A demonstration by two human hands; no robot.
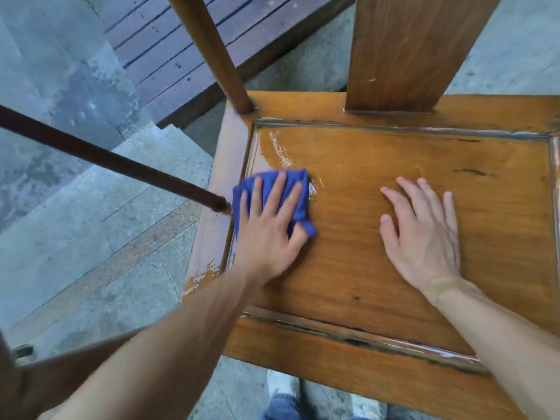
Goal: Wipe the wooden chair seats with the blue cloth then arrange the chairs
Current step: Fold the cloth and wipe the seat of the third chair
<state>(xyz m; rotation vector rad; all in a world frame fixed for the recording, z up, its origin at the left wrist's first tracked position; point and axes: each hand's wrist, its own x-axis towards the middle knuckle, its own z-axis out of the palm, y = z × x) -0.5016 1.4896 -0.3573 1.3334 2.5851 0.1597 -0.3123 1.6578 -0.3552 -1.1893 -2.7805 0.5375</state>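
A wooden chair seat [378,286] with a recessed panel and worn edges fills the right of the view. My left hand [269,225] presses flat on a folded blue cloth [298,189] at the panel's left side, fingers spread over it. A wet streak [280,150] shines on the wood just beyond the cloth. My right hand [424,234] lies flat and empty on the middle of the seat, fingers apart. The chair's broad back splat [409,50] rises from the far edge of the seat.
A round back post [212,53] stands at the seat's far left corner and a dark armrest rod [112,162] runs in from the left. Grey stone floor [91,253] lies to the left, dark wooden decking [181,40] beyond. My shoes [281,392] show below the seat's front edge.
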